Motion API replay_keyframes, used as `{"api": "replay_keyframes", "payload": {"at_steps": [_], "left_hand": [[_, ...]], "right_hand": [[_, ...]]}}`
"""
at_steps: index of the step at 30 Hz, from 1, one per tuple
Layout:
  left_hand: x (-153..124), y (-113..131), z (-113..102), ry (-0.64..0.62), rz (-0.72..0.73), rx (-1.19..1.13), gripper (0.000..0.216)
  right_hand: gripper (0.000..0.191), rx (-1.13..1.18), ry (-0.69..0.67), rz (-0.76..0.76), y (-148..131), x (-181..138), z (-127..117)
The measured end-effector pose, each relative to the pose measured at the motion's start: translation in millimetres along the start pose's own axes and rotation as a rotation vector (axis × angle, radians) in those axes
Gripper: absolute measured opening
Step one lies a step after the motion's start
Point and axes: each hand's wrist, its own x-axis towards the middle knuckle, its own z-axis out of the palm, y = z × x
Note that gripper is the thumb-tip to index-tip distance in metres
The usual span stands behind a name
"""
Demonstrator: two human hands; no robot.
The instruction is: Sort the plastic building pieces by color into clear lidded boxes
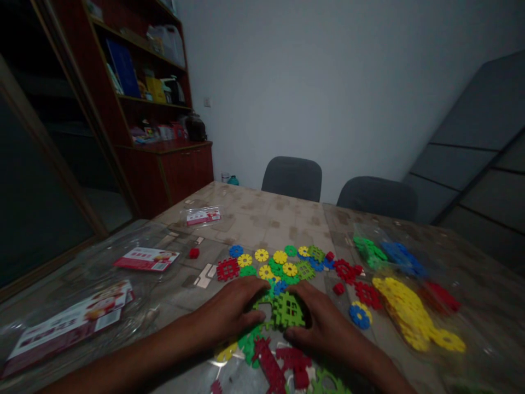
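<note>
Here both hands close on one green square plastic tile [288, 311], a flat lattice with notched edges. The left hand [229, 313] curls its fingers over the tile's left edge with the thumb pressed in from below, and the right hand [324, 327] pinches the right edge the same way, so the tile sits between the two sets of fingertips, close to the glossy patterned tabletop [262, 219]. Just beyond the fingertips lie round toothed yellow plastic discs [280, 257] and a red lattice square [228, 269], while dark red flat pieces [268, 361] lie behind the thumbs, nearer the wrists.
</note>
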Motion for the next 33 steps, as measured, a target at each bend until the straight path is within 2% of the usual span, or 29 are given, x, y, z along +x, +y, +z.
{"api": "replay_keyframes", "payload": {"at_steps": [3,6,13,19,22,26,31,33], "left_hand": [[2.6,-5.0,1.0,0.005,-0.05,0.114,0.03],[2.9,-4.1,-1.2,-0.006,-0.097,0.124,0.028],[-0.3,11.6,-8.9,-0.066,-0.157,-0.196,0.025],[3.2,6.0,-14.5,0.064,-0.151,-0.471,0.024],[3.9,5.4,-14.4,0.044,-0.151,-0.5,0.024],[3.2,8.7,-11.4,0.012,-0.114,-0.552,0.024],[2.8,13.6,-5.9,0.026,-0.07,-0.676,0.028],[2.5,16.1,-5.8,0.032,-0.089,-0.711,0.031]], "right_hand": [[0.045,-0.031,0.047,-0.027,9.3,-1.4,0.7],[0.051,-0.081,0.042,-0.029,15.2,-3.3,1.4],[0.059,-0.077,0.007,-0.028,13.2,-10.1,0.8],[0.067,-0.141,0.005,0.015,25.3,-10.0,0.7],[0.076,-0.124,-0.003,0.011,26.3,-9.4,-3.7],[0.064,-0.021,0.057,-0.031,20.6,-10.3,-8.5],[0.084,-0.012,0.048,-0.14,12.0,-10.7,6.4],[0.08,-0.059,0.093,-0.153,9.6,-10.2,12.9]]}}
